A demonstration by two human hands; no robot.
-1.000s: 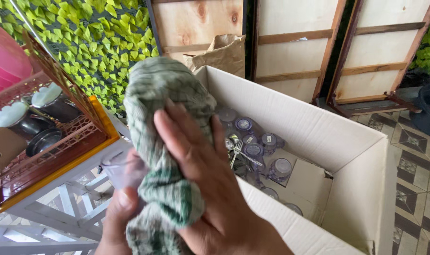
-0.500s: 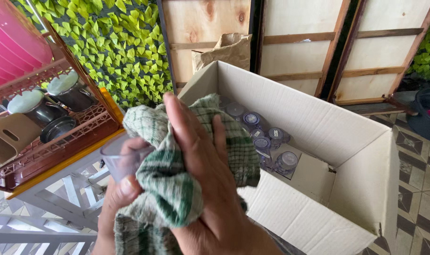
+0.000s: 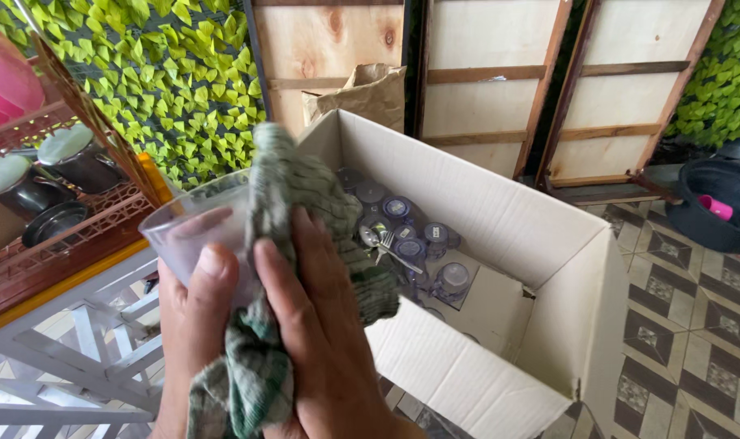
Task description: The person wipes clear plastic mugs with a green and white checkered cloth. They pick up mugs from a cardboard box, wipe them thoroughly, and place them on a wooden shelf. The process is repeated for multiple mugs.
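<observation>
glass (image 3: 193, 236), clear and frosted, is being held near the lower left of the view, tilted with its mouth toward the upper left. left hand (image 3: 193, 341) is closing around its base from below, thumb lying on the wall. right hand (image 3: 325, 333) is pressing a green checked cloth (image 3: 305, 203) against the glass, fingers wrapped over the fabric; the cloth is draping over the rim and hanging down between the two palms.

behind the hands, an open cardboard box (image 3: 484, 211) is standing on the tiled floor (image 3: 687, 325), holding more glasses (image 3: 419, 244) and a spoon and fork (image 3: 382, 244) lying across them. to the left, a red crate (image 3: 69, 236) with dark pots (image 3: 77, 167) is resting on a white metal rack (image 3: 102, 341).

risk, as a judgement: the smooth wall could be slipping through the cloth if the left grip loosens, and the glass would be falling onto the rack bars or hard tiles. a wide swing could be knocking the near box flap or the crate's edge.

open room is lying mainly above the box; the crate and the rack are crowding the left side.
</observation>
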